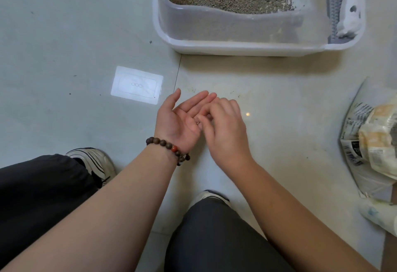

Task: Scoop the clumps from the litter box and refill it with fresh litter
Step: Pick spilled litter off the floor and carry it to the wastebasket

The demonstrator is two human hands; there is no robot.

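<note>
Your left hand (180,119) lies flat, palm up; your right hand (223,125) pinches what may be granules there. The translucent grey plastic litter box (236,35) sits straight ahead, beyond both hands.

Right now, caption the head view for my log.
Right hand picks bits from the upturned left palm near the litter box.

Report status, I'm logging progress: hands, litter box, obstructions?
Left hand open, palm up; right hand picking small bits off it. Litter box ahead, part filled, scoop inside. Litter bag at right. Nothing in the way.
</note>
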